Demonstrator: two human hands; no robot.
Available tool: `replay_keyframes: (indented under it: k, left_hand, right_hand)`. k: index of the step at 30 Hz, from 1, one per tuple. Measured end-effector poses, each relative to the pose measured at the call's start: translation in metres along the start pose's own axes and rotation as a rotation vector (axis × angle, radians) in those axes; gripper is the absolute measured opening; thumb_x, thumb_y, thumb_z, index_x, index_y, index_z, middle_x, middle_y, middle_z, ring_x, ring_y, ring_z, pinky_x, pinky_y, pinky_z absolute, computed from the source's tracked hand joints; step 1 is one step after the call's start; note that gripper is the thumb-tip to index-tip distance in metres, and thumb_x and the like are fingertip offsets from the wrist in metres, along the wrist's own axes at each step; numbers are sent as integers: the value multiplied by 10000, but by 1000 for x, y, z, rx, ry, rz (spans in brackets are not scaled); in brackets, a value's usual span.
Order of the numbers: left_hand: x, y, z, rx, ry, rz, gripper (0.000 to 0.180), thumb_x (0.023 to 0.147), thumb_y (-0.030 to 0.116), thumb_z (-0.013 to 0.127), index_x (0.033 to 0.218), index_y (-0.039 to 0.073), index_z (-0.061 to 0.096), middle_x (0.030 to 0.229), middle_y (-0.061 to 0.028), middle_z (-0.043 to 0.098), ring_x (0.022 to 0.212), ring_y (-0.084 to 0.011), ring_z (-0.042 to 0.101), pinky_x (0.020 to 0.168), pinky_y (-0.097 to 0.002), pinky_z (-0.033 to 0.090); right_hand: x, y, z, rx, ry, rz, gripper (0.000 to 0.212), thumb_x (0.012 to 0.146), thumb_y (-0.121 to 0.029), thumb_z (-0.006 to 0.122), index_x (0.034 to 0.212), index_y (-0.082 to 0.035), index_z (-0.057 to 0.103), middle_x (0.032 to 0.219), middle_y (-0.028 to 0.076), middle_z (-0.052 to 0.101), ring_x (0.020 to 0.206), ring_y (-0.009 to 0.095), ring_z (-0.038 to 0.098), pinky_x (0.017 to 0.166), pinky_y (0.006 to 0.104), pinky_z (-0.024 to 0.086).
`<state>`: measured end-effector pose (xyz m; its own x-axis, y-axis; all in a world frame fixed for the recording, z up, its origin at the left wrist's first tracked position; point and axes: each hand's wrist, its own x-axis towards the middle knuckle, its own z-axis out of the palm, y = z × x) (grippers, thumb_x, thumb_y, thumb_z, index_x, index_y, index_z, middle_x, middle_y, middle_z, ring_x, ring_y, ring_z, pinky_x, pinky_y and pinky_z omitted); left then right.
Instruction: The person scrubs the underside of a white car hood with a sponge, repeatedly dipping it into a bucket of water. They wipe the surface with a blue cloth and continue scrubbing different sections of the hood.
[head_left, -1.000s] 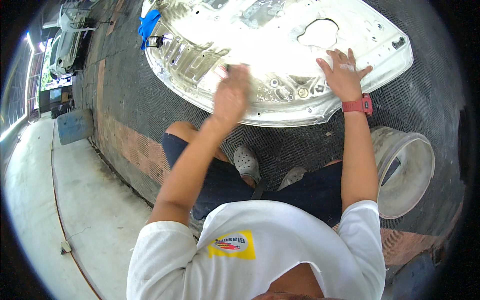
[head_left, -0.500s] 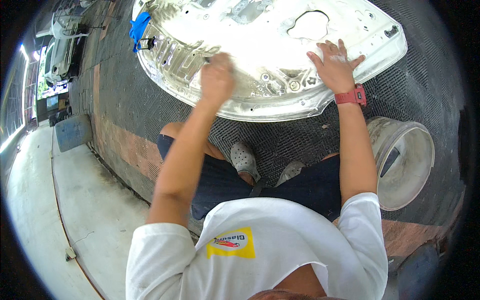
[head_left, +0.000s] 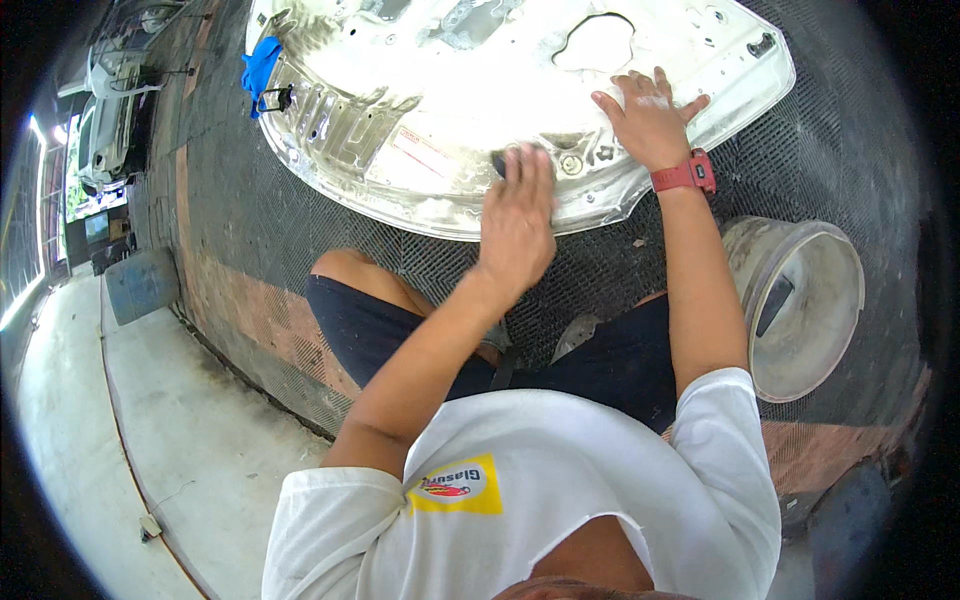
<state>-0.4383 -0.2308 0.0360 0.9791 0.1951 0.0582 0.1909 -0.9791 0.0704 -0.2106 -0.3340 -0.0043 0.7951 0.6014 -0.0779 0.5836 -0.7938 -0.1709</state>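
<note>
A large white car body panel (head_left: 470, 110) with cut-outs and bare-looking grey patches lies in front of me. My left hand (head_left: 517, 218) is on its near edge, fingers bent together over a small dark pad (head_left: 498, 162) that shows past the fingertips. Motion blurs these fingers, and most of the pad is hidden beneath them. To the right, my right hand (head_left: 648, 120) rests flat on the panel with fingers spread, close to a rounded cut-out. White residue marks the back of this hand, and a red watch (head_left: 686, 174) circles the wrist.
A blue cloth (head_left: 262, 66) hangs at the panel's left end beside a black fitting. On the right a pale round tub (head_left: 740, 250) lies tilted, holding a dark flat piece. Black ribbed matting (head_left: 250, 215) covers the floor; a blue container (head_left: 143, 286) stands at far left.
My left hand has moved right along the panel's near edge with the dark pad, uncovering a label printed in red. My right hand stays spread on the panel. The whole view has shifted slightly.
</note>
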Motion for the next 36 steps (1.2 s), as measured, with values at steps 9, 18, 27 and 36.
replay_keyframes:
  k: [9,18,27,36]
  left_hand:
    - [-2,-32,-9,1,-91,-92,598,1004,96,570,1552,-96,429,1542,-328,522,1460,-409,524,1081,-551,483]
    - [-34,-34,-14,-10,-12,-199,552,981,33,584,1492,-150,478,1498,-363,560,1387,-466,589,1031,-540,528]
    - [-67,-77,-15,67,-46,-291,596,994,53,564,1545,-138,443,1572,-357,502,1461,-436,539,1110,-574,480]
    - [-63,-144,-5,145,11,-389,622,1034,204,639,1512,-144,446,1533,-406,497,968,-473,763,775,-522,618]
  right_hand:
    - [-2,0,2,12,25,-18,665,1084,-670,422,1488,-184,628,1591,60,575,1602,380,318,1113,935,3]
    - [-3,3,0,-34,4,-7,667,1079,-670,438,1500,-185,618,1622,60,547,1608,356,316,1114,930,9]
    - [-5,3,-6,9,-29,-19,687,1083,-672,420,1511,-165,599,1636,61,530,1606,366,318,1133,919,21]
    - [-2,6,-6,-20,-25,-20,666,1086,-660,428,1513,-180,603,1649,76,518,1619,358,299,1137,915,19]
